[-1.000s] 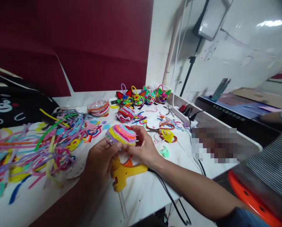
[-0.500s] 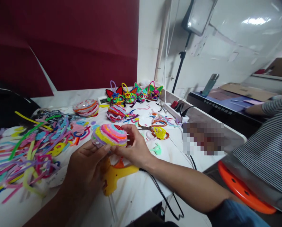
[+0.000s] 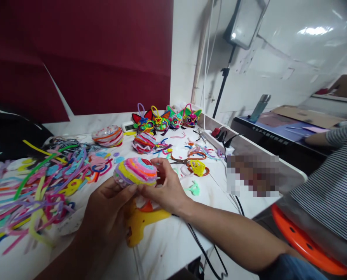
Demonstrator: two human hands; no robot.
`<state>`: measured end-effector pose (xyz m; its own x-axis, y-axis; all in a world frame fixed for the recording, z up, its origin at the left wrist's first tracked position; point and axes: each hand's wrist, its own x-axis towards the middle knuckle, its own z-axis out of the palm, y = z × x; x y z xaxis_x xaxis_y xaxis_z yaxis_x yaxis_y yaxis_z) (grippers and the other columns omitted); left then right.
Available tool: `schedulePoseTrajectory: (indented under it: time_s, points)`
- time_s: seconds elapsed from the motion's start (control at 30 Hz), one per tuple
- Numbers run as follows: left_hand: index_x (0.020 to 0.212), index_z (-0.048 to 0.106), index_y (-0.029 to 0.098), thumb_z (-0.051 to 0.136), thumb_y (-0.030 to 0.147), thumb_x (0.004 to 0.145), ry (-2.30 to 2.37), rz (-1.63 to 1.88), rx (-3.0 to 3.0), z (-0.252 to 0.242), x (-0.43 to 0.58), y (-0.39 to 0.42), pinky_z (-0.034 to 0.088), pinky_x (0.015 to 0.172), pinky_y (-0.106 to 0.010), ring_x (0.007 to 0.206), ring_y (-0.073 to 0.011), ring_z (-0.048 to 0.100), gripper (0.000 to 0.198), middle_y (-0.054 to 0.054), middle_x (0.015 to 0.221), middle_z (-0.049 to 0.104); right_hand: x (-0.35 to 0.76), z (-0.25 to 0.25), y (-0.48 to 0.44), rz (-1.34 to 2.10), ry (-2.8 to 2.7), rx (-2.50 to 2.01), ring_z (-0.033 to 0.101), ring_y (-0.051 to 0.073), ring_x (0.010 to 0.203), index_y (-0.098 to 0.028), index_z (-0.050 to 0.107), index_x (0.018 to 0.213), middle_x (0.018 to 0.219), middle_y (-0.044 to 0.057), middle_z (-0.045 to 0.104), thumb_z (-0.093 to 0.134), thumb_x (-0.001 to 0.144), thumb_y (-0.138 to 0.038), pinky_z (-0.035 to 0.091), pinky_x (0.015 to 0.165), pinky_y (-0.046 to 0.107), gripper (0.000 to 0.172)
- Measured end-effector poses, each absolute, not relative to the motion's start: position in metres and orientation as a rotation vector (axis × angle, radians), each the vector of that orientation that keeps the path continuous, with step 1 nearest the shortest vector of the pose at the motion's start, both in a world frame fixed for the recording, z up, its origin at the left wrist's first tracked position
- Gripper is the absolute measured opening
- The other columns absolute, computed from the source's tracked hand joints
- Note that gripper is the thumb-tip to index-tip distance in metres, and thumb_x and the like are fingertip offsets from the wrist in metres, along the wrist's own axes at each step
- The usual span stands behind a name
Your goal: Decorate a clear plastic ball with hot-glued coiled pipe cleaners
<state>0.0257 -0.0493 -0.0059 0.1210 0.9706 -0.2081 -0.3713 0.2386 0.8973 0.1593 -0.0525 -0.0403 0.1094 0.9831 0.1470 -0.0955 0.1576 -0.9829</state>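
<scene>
A ball covered in bands of pink, yellow, purple and orange pipe cleaner (image 3: 136, 172) is held above the table between both hands. My left hand (image 3: 107, 204) grips it from the left and below, thumb at its lower edge. On the other side, my right hand (image 3: 168, 189) has its thumb at the lower edge and fingers curled behind the ball. Just beneath the hands lies a yellow glue gun (image 3: 145, 222) with a clear glue stick (image 3: 137, 258) sticking out of it. Two more striped balls, one on the left (image 3: 107, 136) and one nearer the middle (image 3: 144, 143), rest behind.
Loose pipe cleaners (image 3: 42, 194) are heaped on the left. Orange-handled scissors (image 3: 201, 156) lie right of the ball. Several cat-eared ornaments (image 3: 161, 122) line the back beside a power strip (image 3: 220, 142). A black cord (image 3: 198, 239) hangs off the table edge. A person in a striped shirt (image 3: 330, 182) is at right.
The view has shifted slightly, so everything sits a little lower and further right. The grip on the ball looks much the same, with the ball tilted very slightly.
</scene>
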Motion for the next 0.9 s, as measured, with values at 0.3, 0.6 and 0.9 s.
schedulePoseTrajectory:
  time_s: [0.3, 0.6, 0.9]
  points:
    - [0.081, 0.073, 0.014, 0.086, 0.012, 0.051, 0.963, 1.148, 0.850, -0.007, 0.026, -0.049, 0.058, 0.059, -0.024, 0.067, -0.0210, 0.072, 0.033, -0.005, 0.076, 0.076, 0.159, -0.044, -0.051, 1.079, -1.173, -1.023, 0.068, 0.016, 0.079, -0.030, 0.046, 0.115, 0.105, 0.000, 0.068, 0.080, 0.061, -0.028, 0.058, 0.067, 0.029, 0.064]
    - [0.086, 0.072, 0.014, 0.082, 0.008, 0.053, 0.870, 1.168, 0.938, -0.019, 0.021, -0.047, 0.058, 0.066, -0.027, 0.072, -0.0208, 0.072, 0.035, -0.005, 0.079, 0.076, 0.157, -0.037, -0.058, 1.061, -1.166, -1.013, 0.067, 0.019, 0.093, -0.026, 0.045, 0.112, 0.116, 0.004, 0.065, 0.072, 0.059, -0.020, 0.056, 0.079, 0.031, 0.060]
    - [0.088, 0.072, 0.016, 0.078, 0.009, 0.062, 0.775, 1.201, 1.016, -0.027, 0.018, -0.046, 0.056, 0.069, -0.028, 0.074, -0.0193, 0.070, 0.027, -0.003, 0.079, 0.074, 0.156, -0.033, -0.062, 1.002, -1.214, -1.020, 0.067, 0.018, 0.092, -0.024, 0.045, 0.113, 0.113, 0.006, 0.065, 0.069, 0.062, -0.021, 0.056, 0.079, 0.032, 0.056]
